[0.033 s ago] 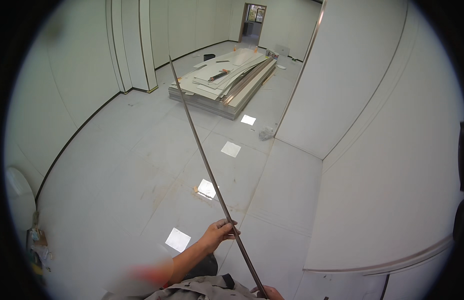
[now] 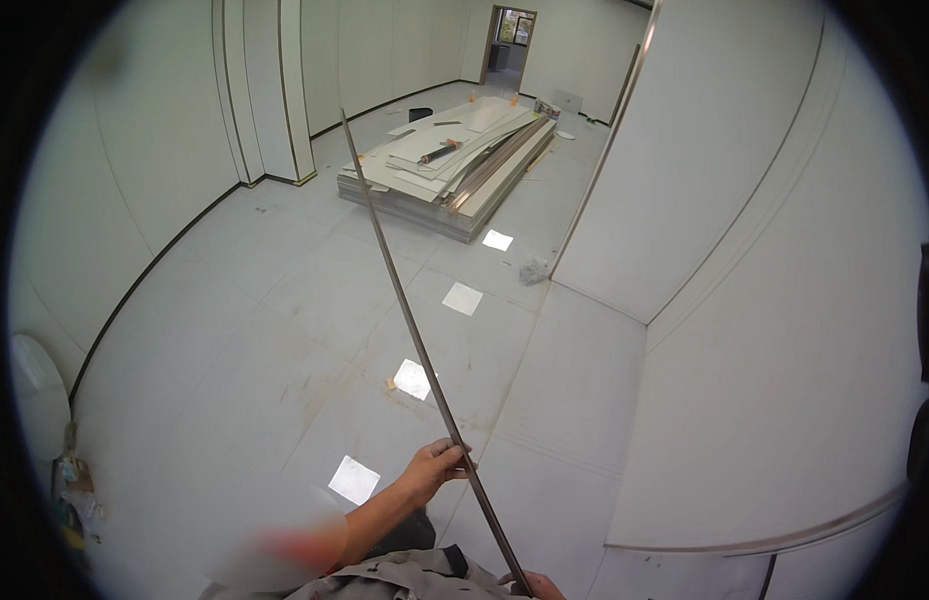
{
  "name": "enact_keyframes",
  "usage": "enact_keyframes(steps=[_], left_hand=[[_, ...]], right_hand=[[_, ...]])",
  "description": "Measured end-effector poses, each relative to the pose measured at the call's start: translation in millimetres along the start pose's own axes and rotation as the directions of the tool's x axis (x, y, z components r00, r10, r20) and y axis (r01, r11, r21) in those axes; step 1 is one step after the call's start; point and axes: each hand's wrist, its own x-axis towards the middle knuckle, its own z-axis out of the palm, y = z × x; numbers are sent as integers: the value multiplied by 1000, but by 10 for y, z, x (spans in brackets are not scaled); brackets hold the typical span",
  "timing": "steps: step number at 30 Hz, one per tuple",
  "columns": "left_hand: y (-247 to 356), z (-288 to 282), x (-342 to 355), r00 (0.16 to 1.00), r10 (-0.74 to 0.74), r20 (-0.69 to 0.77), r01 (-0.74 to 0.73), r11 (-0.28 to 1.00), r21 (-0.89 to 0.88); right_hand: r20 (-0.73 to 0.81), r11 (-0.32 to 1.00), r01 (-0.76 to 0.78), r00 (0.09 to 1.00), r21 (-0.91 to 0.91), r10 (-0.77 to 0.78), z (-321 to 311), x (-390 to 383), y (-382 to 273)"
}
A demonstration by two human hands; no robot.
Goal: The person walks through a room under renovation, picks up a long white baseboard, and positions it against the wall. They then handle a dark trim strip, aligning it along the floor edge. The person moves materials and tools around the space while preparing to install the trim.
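A long, thin, dark metallic trim strip (image 2: 410,315) slants across the middle of the view, its far end raised toward the stacked panels. My left hand (image 2: 437,472) is closed round its lower part, thumb on top and fingers curled underneath. Close to the lower edge, my right hand (image 2: 543,586) wraps the near end of the same strip; much of that hand is cut off by the frame. Below my left forearm lies the grey cloth of my clothing (image 2: 385,578).
A low stack of pale panels (image 2: 410,205) stands ahead, with a caulking gun (image 2: 441,151) and loose strips on top. White wall panels (image 2: 765,400) rise close on the right. Crumpled plastic (image 2: 534,271) lies by the wall corner. At the far left are bagged odds and ends (image 2: 80,490).
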Motion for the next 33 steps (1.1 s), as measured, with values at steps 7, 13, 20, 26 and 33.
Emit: enact_keyframes(steps=[7, 13, 20, 26, 33], left_hand=[[1389, -506, 2353, 996, -27, -89, 30, 999, 30], [2152, -782, 4843, 991, -120, 53, 113, 987, 115], [2736, -1959, 6586, 960, -213, -182, 263, 908, 325], [2383, -4315, 6855, 473, -24, -880, 435, 876, 210], [3729, -5270, 8526, 462, -270, -845, 756, 619, 215]], right_hand=[[-101, 941, 63, 994, 332, -31, -919, 1693, -2026], [22, 964, 129, 990, 231, -138, -2138, 3706, -2902], [-25, 876, 82, 996, 476, -80, -3828, 6004, -4562], [-103, 898, 65, 994, 434, -22, -5222, 8224, -5698], [-392, 975, 11, 917, 223, 79, -5934, 10354, -6289]])
